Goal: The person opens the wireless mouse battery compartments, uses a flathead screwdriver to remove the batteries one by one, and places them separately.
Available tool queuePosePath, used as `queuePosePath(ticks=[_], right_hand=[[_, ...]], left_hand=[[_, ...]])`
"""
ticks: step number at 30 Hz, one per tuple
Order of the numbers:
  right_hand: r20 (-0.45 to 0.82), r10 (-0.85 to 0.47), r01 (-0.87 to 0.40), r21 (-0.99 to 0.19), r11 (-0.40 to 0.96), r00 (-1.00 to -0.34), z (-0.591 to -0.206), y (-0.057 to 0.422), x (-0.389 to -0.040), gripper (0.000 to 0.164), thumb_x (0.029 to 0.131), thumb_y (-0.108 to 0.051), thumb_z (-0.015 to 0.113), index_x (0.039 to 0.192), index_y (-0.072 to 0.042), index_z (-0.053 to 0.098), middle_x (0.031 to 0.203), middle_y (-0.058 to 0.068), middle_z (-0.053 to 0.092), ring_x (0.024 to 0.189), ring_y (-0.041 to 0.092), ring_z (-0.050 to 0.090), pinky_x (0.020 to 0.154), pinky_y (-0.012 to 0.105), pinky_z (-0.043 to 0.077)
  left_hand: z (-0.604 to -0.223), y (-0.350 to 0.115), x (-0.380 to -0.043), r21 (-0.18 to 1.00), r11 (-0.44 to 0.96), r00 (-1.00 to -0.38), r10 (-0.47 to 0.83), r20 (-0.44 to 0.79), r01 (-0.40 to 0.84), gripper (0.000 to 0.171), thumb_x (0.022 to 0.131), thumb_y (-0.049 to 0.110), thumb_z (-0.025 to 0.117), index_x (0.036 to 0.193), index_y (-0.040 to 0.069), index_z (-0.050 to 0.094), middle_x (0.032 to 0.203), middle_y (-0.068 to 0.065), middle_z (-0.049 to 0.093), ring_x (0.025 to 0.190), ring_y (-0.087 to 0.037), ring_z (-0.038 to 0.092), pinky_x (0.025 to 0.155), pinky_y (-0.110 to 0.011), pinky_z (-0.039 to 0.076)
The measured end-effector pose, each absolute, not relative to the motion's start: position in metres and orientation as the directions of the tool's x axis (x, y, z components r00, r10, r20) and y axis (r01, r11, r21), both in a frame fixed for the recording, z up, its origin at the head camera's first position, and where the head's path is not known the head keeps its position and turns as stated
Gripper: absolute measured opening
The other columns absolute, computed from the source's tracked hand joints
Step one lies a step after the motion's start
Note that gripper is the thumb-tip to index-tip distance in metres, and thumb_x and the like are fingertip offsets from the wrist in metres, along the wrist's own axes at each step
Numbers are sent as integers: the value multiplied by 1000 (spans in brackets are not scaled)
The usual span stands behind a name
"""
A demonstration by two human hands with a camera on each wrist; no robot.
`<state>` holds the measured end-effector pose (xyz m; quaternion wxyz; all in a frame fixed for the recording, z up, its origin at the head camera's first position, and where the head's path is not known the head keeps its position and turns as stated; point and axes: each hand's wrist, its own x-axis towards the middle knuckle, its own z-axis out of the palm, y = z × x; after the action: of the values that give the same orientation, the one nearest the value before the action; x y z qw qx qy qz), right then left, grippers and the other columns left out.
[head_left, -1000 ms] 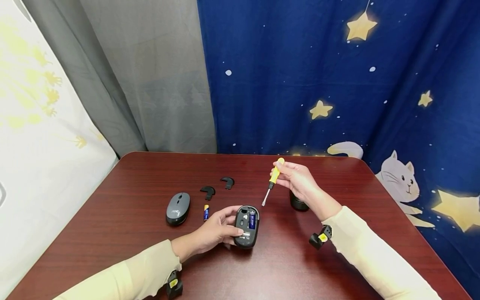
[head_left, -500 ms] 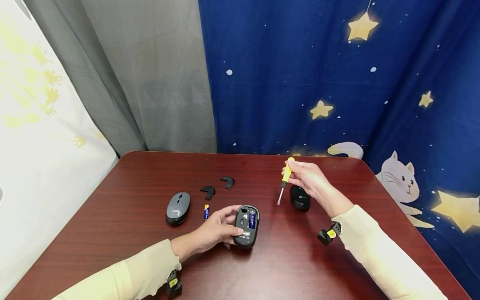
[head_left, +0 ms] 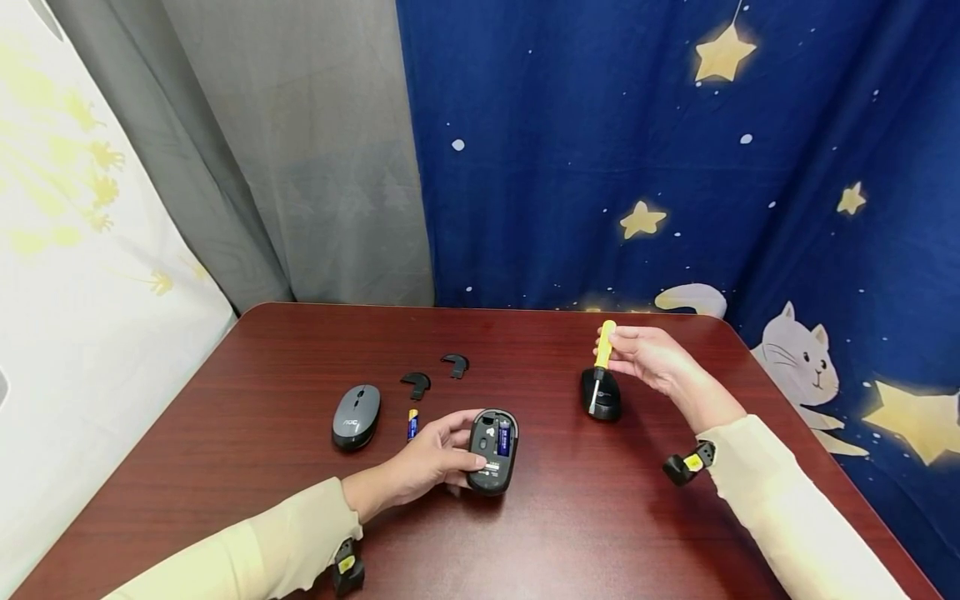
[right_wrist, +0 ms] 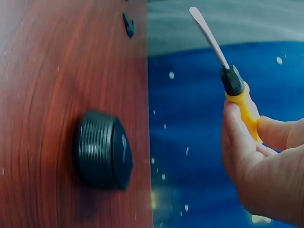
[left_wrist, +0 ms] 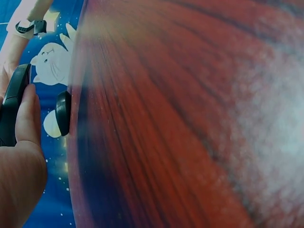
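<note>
Glossy wood-grain bench (head_left: 570, 533). Left fingers (head_left: 463, 461) grip an oval black mouse (head_left: 493, 458), blue battery (head_left: 504, 442) showing; right fingers (right_wrist: 237, 128) pinch a slim yellow-handled screwdriver (right_wrist: 232, 80).

The surface (head_left: 570, 533) looks like polished red-brown wood, glossy, its grain streaked. The flathead screwdriver (right_wrist: 231, 80) pairs a smooth yellow plastic handle with a metal shaft. The grey mouse (head_left: 356, 415) at left has a smooth plastic top; the black mouse (head_left: 611, 395) at right is shiny, its side ribbed. The upturned mouse (head_left: 492, 477) is dark plastic. The far blue curtain (head_left: 525, 183) is softly folded cloth.
</note>
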<state>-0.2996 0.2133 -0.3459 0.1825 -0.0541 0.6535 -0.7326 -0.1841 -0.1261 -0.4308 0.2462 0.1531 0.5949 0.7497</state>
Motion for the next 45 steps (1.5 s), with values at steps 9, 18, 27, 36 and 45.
queuePosePath(ticks=[9, 18, 27, 36, 45], right_hand=[[-172, -278, 202, -976, -82, -945, -349, 247, -308, 44, 100, 1, 46, 139, 14, 30, 90, 1, 66, 83, 11, 66, 77, 28, 56], [-186, -204, 210, -972, -102, -961, -358, 273, -318, 26, 99, 0, 49, 123, 5, 42, 87, 1, 65, 80, 11, 66, 73, 28, 57], [-273, -165, 297, -944, -144, -948, -371, 292, -322, 19, 97, 3, 52, 115, -1, 48, 84, 0, 66, 78, 12, 65, 73, 32, 57], [-339, -136, 355, -928, -113, -931, -392, 304, -330, 21, 96, 5, 52, 117, -1, 48, 82, -1, 67, 77, 11, 66, 73, 34, 58], [-392, -94, 397, -917, -43, -915, -408, 306, -335, 30, 95, 9, 49, 124, 6, 45, 79, -1, 65, 74, 11, 65, 73, 35, 58]], left_hand=[[-431, -127, -184, 966, -172, -831, 552, -67, -192, 72, 85, -5, 66, 148, 5, 32, 127, -22, 57, 99, -30, 66, 77, -44, 56], [-432, -128, -185, 962, -190, -832, 552, -62, -197, 72, 85, -5, 66, 148, 5, 32, 128, -22, 57, 98, -30, 66, 77, -44, 56], [-433, -129, -185, 960, -194, -832, 550, -65, -204, 71, 85, -5, 66, 147, 6, 33, 128, -22, 57, 99, -31, 66, 78, -45, 56], [-432, -130, -185, 959, -197, -835, 546, -65, -204, 72, 85, -5, 66, 148, 6, 34, 128, -22, 56, 99, -31, 66, 78, -46, 56], [-431, -132, -185, 956, -202, -836, 545, -70, -212, 72, 85, -5, 66, 148, 5, 33, 129, -22, 56, 100, -30, 65, 79, -46, 55]])
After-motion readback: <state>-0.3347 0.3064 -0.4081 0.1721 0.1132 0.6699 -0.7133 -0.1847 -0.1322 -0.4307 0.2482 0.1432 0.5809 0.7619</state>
